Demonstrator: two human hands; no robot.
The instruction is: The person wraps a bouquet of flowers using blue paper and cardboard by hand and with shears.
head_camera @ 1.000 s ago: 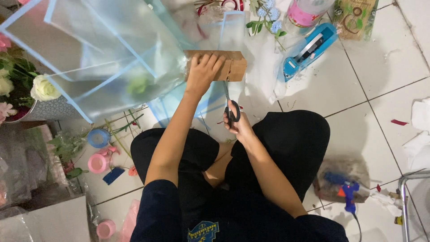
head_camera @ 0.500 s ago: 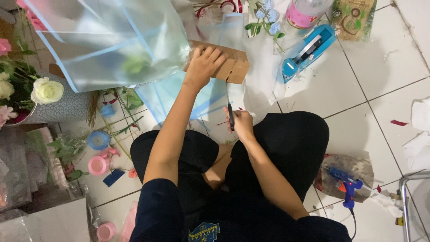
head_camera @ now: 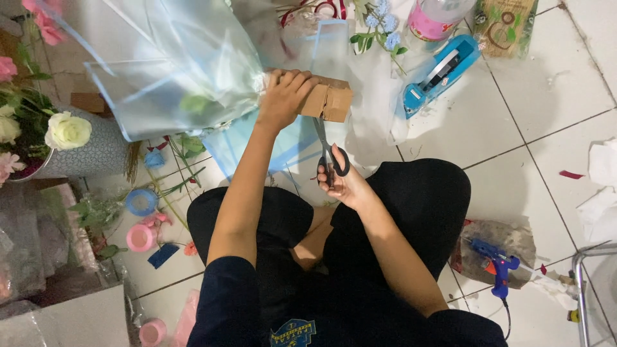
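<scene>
While the left hand (head_camera: 283, 96) is clamping its fingers over the brown cardboard strip (head_camera: 328, 99) at upper centre, the right hand (head_camera: 344, 183) is gripping black scissors (head_camera: 328, 154) just below, blades pointing up at it.

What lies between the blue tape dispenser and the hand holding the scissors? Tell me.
In the head view, only clear wrapping film on white floor tile lies between the tape dispenser and the right hand with the scissors.

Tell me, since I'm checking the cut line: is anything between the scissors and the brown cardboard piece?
Nothing visible. The right hand holds the scissors, blades pointing up at the lower edge of the brown cardboard piece, which the left hand grips beside the clear wrap.
</scene>
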